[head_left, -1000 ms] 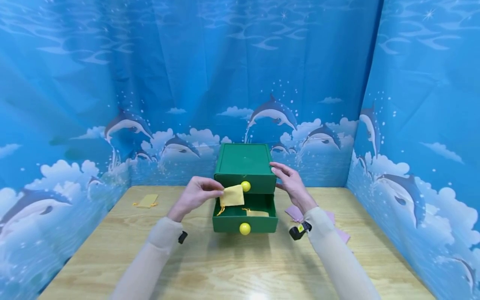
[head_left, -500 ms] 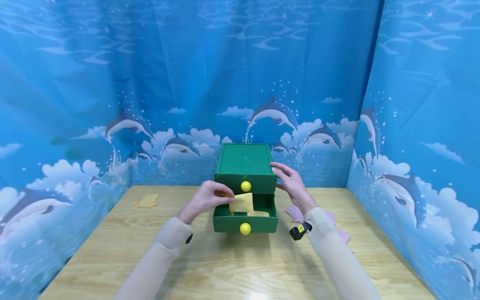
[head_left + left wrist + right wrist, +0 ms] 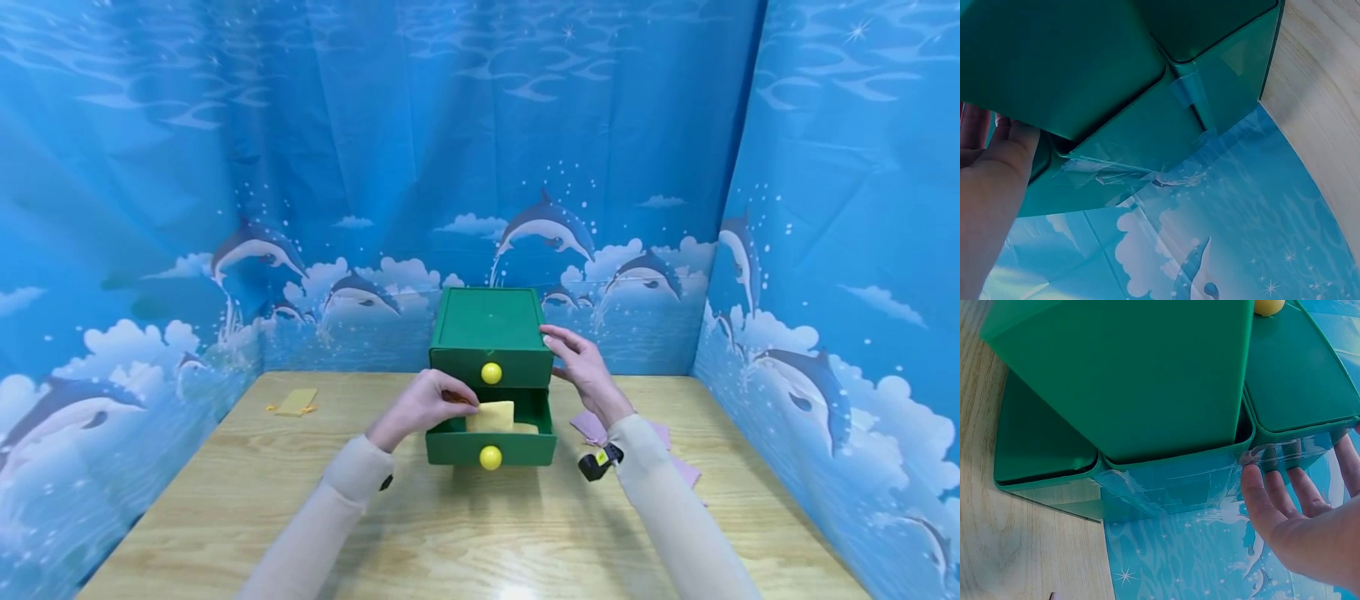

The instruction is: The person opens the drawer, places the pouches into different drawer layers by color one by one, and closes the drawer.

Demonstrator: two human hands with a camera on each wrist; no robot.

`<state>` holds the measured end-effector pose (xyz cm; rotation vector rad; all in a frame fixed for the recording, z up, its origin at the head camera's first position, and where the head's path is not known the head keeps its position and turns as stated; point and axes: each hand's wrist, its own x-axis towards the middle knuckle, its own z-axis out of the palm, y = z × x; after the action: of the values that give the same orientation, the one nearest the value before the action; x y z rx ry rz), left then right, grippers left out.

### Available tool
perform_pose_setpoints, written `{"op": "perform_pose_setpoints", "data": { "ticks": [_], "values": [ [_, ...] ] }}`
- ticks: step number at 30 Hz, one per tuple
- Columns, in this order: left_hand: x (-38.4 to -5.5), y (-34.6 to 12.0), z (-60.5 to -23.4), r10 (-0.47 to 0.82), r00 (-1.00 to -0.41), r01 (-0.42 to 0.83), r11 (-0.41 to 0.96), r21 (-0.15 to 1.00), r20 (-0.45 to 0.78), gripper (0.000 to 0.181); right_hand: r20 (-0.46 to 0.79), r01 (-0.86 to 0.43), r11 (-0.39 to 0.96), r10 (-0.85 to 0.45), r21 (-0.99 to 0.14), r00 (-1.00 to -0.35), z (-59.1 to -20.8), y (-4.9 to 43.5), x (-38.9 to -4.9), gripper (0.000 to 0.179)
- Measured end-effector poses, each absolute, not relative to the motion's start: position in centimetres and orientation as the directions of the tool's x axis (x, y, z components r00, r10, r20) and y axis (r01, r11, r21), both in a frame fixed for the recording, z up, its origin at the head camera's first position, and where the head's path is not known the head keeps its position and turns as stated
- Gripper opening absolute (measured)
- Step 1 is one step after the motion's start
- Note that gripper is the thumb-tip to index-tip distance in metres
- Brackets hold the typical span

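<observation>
A small green drawer cabinet [image 3: 491, 318] with yellow knobs stands mid-table, one drawer [image 3: 457, 451] pulled out below its top drawer. My left hand [image 3: 423, 405] reaches over that drawer's left side and pinches a yellow drawstring pouch [image 3: 495, 414], whose lower edge dips behind the drawer front. Another yellow pouch [image 3: 527, 428] lies in the drawer, partly hidden. On the other side, my right hand [image 3: 587, 375] rests spread fingers against the upper cabinet's side, as the right wrist view also shows. The pouch is hidden in the left wrist view, behind the drawer [image 3: 1054, 62].
A yellow pouch [image 3: 297, 402] with orange strings lies at the table's back left. Purple pouches [image 3: 686, 472] lie at the right, partly under my right forearm. A blue dolphin-print curtain [image 3: 375, 167] encloses the wooden table [image 3: 450, 542] at the back and sides.
My left hand has moved right and down, bringing the yellow pouch from in front of the cabinet's upper part into the pulled-out drawer. The right hand stays in place.
</observation>
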<state>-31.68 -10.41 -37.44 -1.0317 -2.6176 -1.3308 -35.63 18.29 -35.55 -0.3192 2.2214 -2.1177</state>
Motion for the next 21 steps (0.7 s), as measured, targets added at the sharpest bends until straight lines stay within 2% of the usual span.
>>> {"op": "perform_pose_setpoints", "data": {
  "ticks": [12,21],
  "values": [
    [-31.87,-10.07,-37.52,0.58,-0.764,0.59,0.448,0.671,0.285,0.005,0.099,-0.109,0.044,-0.184,-0.993,-0.978,-35.48,18.27,-35.6,0.047],
    [-31.88,-10.09,-38.01,0.574,-0.746,0.628,0.44,0.641,0.337,0.011,0.091,-0.099,0.034,-0.186,-0.994,-0.978,-35.44,18.24,-35.48,0.047]
  ]
}}
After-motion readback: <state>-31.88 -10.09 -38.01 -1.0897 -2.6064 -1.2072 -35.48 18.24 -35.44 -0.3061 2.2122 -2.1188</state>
